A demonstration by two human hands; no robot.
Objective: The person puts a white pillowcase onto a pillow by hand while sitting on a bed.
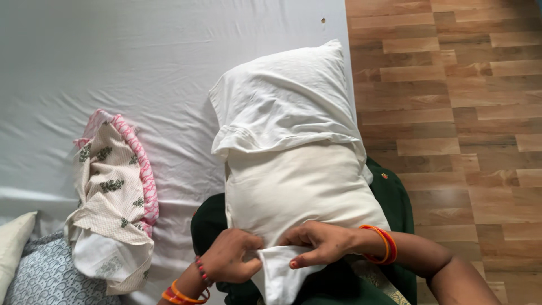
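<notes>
A bed (pixel 141 51) covered with a white sheet occupies the left and centre of the head view; wood-pattern flooring (pixel 451 85) runs along its right side. A white pillow (pixel 299 186) lies along the bed's right edge, its near end resting against the person's green garment (pixel 389 197). A white pillowcase (pixel 282 101) covers the far half of the pillow; the near half is bare.

The left hand (pixel 228 257) is at the pillow's near end, fingers (pixel 248 240) clenched on a fold of white fabric (pixel 276 271) that hangs down from that end. The right hand (pixel 322 243) sits just beside it, fingers (pixel 296 262) pinching the same fabric from the other side. Both wrists carry orange and red bangles (pixel 387 243).

To the left, well apart from the pillow, a cushion with a cream leaf-print cover (pixel 113 192) and pink trim lies on the sheet. A grey patterned cushion (pixel 45 277) and a plain cream cushion (pixel 14 237) occupy the lower left corner.
</notes>
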